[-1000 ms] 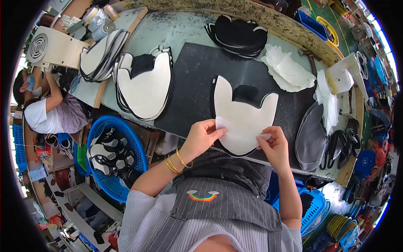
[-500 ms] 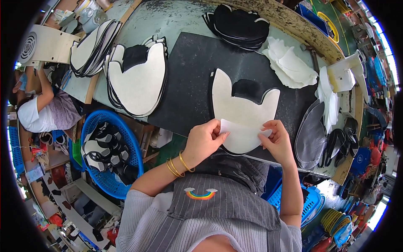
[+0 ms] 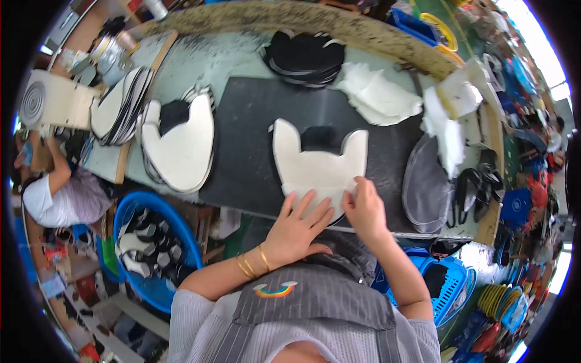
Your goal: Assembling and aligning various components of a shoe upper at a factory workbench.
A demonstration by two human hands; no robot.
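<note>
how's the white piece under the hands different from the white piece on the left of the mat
The white piece under the hands lies singly on the black mat, pressed by the left hand and right hand. The left white piece tops a stack, untouched, off the mat's edge. Both share the notched shape with a black patch.

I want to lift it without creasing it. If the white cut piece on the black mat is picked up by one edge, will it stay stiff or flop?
The white piece probably flops: it looks thin and lies fully flat on the mat. It is likely light, being a single sheet. The left hand presses it flat, so it may slide easily.
</note>
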